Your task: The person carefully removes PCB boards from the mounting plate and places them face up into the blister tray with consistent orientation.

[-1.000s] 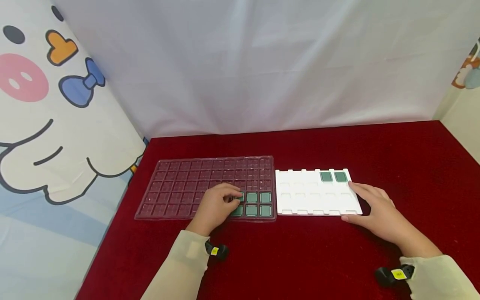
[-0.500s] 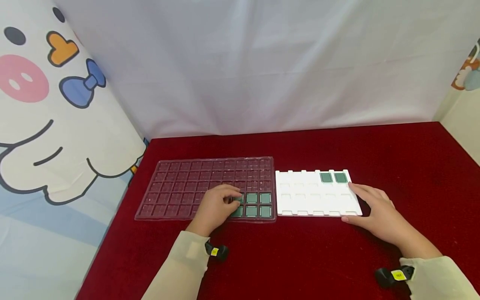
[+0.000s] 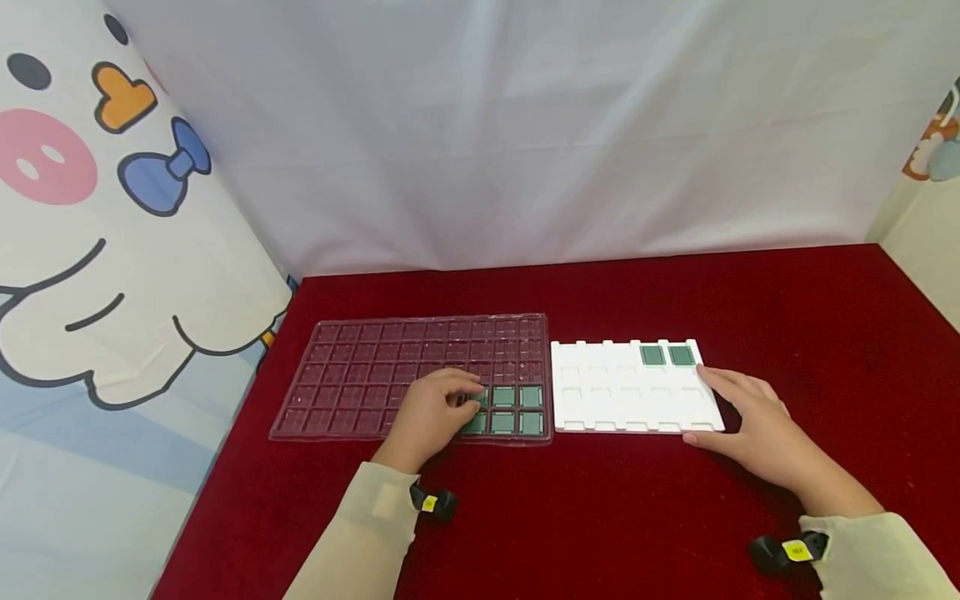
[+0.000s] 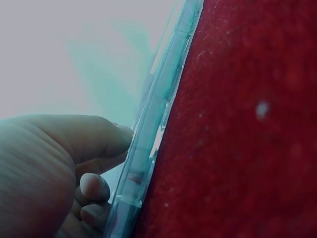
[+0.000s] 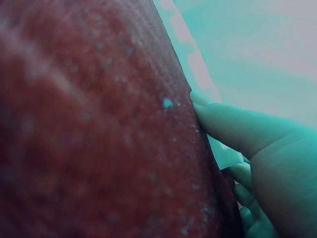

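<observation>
In the head view my left hand point(image 3: 431, 412) is over the clear plastic tray point(image 3: 360, 375), thumb and forefinger pinching a small green square chip point(image 3: 481, 398) in its pocket. That chip is partly hidden by my fingers. To its right lie more green chips point(image 3: 504, 396) in two short rows. My right hand point(image 3: 757, 421) holds the right end of the white tray point(image 3: 630, 387), its thumb at the front edge and forefinger at the right edge. Two green chips point(image 3: 652, 355) sit in that tray's far right pockets. The right wrist view shows my thumb point(image 5: 223, 121) against the white tray's edge.
Both trays lie side by side on a dark red cloth-covered table point(image 3: 600, 517). A white curtain point(image 3: 525, 150) hangs behind the table, and a cartoon-printed cloth point(image 3: 112, 250) stands at the left. Each wrist wears a black strapped device point(image 3: 435, 502).
</observation>
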The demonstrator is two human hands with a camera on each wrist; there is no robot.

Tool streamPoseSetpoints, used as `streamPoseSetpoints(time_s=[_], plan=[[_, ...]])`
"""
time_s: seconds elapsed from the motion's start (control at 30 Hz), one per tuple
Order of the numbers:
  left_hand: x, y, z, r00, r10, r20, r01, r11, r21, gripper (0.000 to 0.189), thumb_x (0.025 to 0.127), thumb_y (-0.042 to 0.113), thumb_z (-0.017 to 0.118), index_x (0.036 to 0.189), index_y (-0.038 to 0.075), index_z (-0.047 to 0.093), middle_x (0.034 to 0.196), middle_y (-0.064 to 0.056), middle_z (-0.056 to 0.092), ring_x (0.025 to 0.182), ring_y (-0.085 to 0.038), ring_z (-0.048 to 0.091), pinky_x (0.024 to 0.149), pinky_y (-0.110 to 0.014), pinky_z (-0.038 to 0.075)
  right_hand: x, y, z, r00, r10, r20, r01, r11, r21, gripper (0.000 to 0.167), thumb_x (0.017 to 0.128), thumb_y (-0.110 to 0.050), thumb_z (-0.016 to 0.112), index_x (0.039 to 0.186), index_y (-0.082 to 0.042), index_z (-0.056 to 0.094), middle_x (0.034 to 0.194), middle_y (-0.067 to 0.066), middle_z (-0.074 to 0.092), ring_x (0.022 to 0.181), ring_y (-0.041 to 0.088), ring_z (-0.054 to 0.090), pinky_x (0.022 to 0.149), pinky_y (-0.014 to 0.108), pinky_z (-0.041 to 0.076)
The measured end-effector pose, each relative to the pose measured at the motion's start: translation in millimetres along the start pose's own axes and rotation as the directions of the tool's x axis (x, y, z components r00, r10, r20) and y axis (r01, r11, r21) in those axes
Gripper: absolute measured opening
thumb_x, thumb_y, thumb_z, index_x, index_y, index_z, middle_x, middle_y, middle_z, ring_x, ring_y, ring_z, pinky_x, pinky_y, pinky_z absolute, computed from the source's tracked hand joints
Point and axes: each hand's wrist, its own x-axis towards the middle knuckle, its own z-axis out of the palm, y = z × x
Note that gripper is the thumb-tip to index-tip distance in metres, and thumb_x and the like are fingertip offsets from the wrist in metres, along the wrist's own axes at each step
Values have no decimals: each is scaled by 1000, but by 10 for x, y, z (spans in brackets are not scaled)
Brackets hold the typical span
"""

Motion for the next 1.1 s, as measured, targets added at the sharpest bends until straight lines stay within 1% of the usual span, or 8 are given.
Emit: streamPoseSetpoints(time_s=[0.17,0.33,0.47,0.6,0.8,0.93,1.1], plan=[[-2,10,6,1000,6,1,-6,1000,6,18,91,10,78,108,14,82,121,2,71,77,-12,54,73,-33,49,-4,12,-3,1000,-4,-6,4,1000,-1,101,80,-42,88,156,1,38,152,30,38,135,53,28,103,71,28],[-9,24,14,1000,-4,9,4,1000,-2,18,92,11,77,110,13,81,122,1,70,81,-12,55,76,-34,51,-7,22,-1,1000,-6,-5,6,1000,-1,101,80,-42,88,156,1,38,152,31,38,135,53,28,103,71,27],[-16,35,9,1000,-3,4,3,1000,-2,19,92,11,77,111,13,81,122,0,70,81,-13,55,76,-34,51,0,21,3,1000,-6,-3,6,1000,-1,101,81,-42,88,156,1,37,153,31,37,136,53,28,103,71,27],[-23,51,2,1000,6,-3,-6,1000,-3,21,92,11,78,112,12,80,122,1,70,78,-12,53,73,-33,50,8,17,5,1000,-8,-3,8,1000,0,101,81,-42,88,156,1,37,153,30,38,136,52,28,103,71,27],[-26,99,10,1000,12,13,-12,1000,-18,22,93,12,77,115,13,80,123,2,69,73,-12,51,68,-31,48,-3,9,7,1000,7,7,-7,1000,2,102,81,-43,88,157,1,36,153,31,37,136,52,28,103,71,28],[-19,120,16,1000,20,6,-20,999,-35,22,93,13,77,115,14,80,123,4,68,72,-12,51,67,-31,47,-7,5,4,1000,9,5,-9,1000,0,103,80,-44,88,157,2,36,153,30,37,136,52,28,103,71,28],[-13,194,1,998,56,-11,-56,997,-50,22,92,11,78,114,12,80,122,4,69,70,-11,50,65,-30,47,9,-4,0,1000,8,1,-8,1000,-2,103,80,-45,88,157,2,37,154,30,37,137,52,28,103,71,28]])
